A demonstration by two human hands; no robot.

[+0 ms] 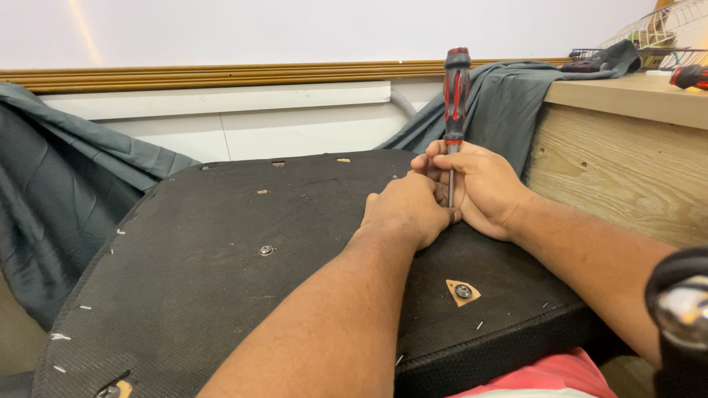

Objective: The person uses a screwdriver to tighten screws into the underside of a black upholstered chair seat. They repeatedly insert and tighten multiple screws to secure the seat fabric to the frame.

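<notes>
Right hand (pixel 483 188): fingers curled tight round the steel shaft of an upright red-and-black-handled screwdriver (pixel 456 92), handle above the knuckles. Left hand (pixel 405 210): fingers closed, pressed against the shaft low down; tip hidden. Beneath both: black fabric-covered seat panel (pixel 221 258), underside up. Bolt (pixel 266 250) well left; second bolt (pixel 462 291) near, below.

A small upholstery or repair workshop: a raw plywood bench (pixel 619 166), grey dust cloths (pixel 59 199), an upturned stapled seat base (pixel 221 250), and a red-handled screwdriver (pixel 456 92).
</notes>
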